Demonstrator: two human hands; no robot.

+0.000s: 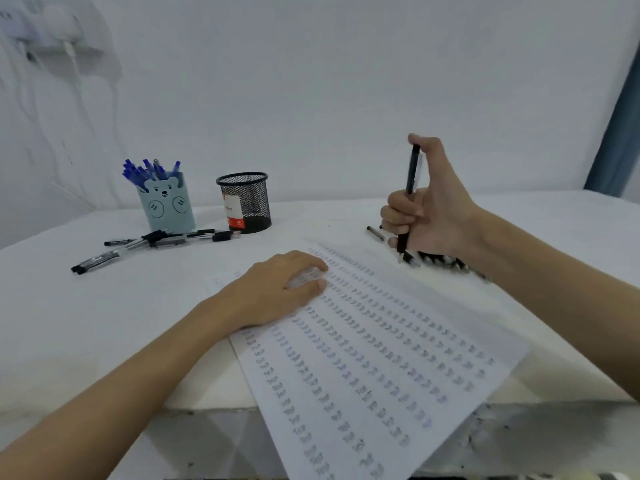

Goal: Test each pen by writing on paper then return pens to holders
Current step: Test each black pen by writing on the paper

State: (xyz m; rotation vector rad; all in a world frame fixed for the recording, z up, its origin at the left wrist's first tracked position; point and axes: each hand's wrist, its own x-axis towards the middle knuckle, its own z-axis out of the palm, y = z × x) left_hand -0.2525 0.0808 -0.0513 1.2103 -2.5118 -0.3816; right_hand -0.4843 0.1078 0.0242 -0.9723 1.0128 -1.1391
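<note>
Here the right hand (427,206) is raised above the far right part of the table, its fingers curled round a black pen (408,199) held nearly upright, the thumb pressed on the pen's top end and the tip pointing down just over a small heap of dark pens (446,263) lying at the sheet's far edge; one more pen (375,233) lies just left of that hand. The left hand (277,289) rests palm down on the paper (381,358), fingers loosely bent and pressing the sheet flat, with nothing gripped. The paper is a white sheet laid at a slant, covered in tight rows of small grey-blue marks, its near corner hanging past the table's (69,323) front edge. The table top is white and matt. To the far left, well apart from both hands, stands a pale teal holder (169,206) with a bear face and rounded ears, packed with blue-capped pens (149,171). Just beside it on the right stands a round black mesh cup (247,200), a red and white label showing through the wire. In front of the two holders several black and clear pens (152,239) lie scattered on the table, some crossing each other. Behind all this rises a plain white wall (329,81)
</note>
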